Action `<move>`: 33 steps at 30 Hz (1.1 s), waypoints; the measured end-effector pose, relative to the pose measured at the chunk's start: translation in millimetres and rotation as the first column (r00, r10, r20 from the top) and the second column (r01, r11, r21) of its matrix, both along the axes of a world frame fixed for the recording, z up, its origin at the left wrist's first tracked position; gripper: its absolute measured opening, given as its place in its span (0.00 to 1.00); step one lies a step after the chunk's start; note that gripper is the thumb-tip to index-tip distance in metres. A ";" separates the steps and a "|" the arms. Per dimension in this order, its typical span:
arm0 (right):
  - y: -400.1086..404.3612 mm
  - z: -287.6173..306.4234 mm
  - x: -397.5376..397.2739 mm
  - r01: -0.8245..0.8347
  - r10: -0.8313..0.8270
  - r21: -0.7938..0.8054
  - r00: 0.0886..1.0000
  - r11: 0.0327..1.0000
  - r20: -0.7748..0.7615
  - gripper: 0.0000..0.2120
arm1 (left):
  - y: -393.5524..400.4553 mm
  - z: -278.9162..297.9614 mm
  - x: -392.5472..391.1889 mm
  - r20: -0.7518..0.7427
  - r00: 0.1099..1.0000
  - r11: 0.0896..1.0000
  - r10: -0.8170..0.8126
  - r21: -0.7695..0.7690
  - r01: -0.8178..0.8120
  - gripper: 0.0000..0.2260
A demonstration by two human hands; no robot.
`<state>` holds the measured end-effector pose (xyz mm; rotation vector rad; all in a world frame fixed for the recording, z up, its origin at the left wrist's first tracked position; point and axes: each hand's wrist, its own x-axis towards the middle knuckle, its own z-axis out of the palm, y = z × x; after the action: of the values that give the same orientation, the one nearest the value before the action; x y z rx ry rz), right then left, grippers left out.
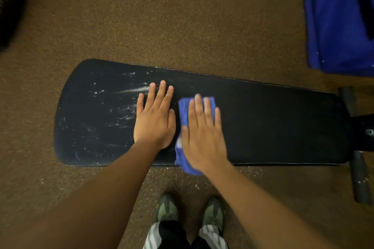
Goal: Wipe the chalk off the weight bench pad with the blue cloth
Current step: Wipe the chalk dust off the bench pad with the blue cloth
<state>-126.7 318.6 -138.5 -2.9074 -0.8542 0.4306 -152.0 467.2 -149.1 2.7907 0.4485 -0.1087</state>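
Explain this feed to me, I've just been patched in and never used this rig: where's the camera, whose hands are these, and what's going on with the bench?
There is one camera, worn on the person's head and looking down, so there is no robot. The left hand lies flat on the black bench pad. The right hand presses the blue cloth onto the pad with straight fingers. White chalk streaks the pad's left part; the part right of the cloth looks clean. The person's shoes show below, on a brown speckled floor.

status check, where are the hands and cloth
Right hand flat on blue cloth, mid pad. Left hand flat on pad. Chalk left of it. Nothing in the way.
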 end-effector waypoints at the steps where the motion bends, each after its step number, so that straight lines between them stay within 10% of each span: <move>1: -13.7 -0.1 -15.2 -0.050 0.050 -0.003 0.999 0.999 -0.015 0.31 | 0.3 -0.1 -0.5 -0.002 1.000 1.000 -0.001 0.004 0.001 0.27; 11: 0.3 -3.9 58.1 0.381 -0.381 -0.017 0.925 0.925 0.003 0.31 | -5.1 -0.8 0.7 -0.017 1.000 1.000 0.010 0.025 -0.009 0.27; 21: -7.3 -4.9 1.2 -0.039 0.038 0.026 0.999 0.999 0.014 0.31 | 1.2 3.2 -0.4 0.039 0.999 0.997 0.020 -0.070 -0.017 0.28; 33: 66.3 -5.8 65.7 0.219 -0.220 0.022 0.975 0.975 0.020 0.31 | 107.9 10.1 -27.1 0.025 0.995 0.995 0.093 0.034 -0.093 0.29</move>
<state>-61.0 384.9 -144.3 -2.9482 -0.5263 0.3692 -179.1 575.1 -139.1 2.7969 0.5790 -0.0482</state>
